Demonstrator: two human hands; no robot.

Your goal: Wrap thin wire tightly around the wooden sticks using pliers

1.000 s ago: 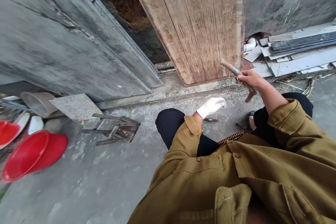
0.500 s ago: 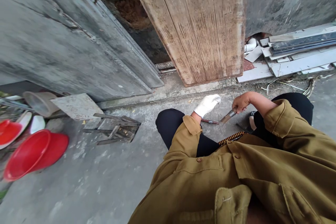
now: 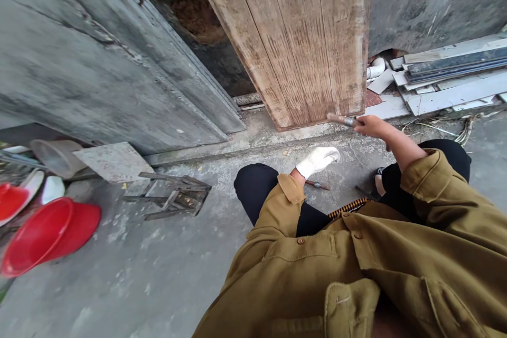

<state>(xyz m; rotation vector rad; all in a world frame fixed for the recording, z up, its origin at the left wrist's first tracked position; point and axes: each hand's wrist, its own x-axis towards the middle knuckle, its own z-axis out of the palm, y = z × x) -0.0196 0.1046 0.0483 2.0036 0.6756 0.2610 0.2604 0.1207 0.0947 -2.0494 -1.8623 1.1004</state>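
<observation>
My left hand [image 3: 318, 162], in a white glove, hangs above the concrete floor between my knees. Its fingers are curled together, and what they hold, if anything, is hidden. Just below it, a thin reddish-brown tool with a metal band [image 3: 317, 185] lies on the floor. My bare right hand [image 3: 371, 125] is closed around a hand tool [image 3: 341, 119] with a grey banded middle and a flat brown end; I cannot tell whether it is a brush or a chisel. That end is at the lower edge of the worn wooden panel [image 3: 293, 37], which leans at the wall.
Grey boards [image 3: 119, 74] lean at the left. A small wooden stool [image 3: 176, 195] and a red basin [image 3: 39, 237] stand on the floor there. White strips [image 3: 455, 84] are stacked at the right, beside a white pipe [image 3: 376, 67]. A low concrete ledge [image 3: 253, 140] runs along the wall.
My right hand has moved up and slightly right, swinging the tool from near the floor to the panel's lower edge. My gloved left hand has shifted slightly right and down.
</observation>
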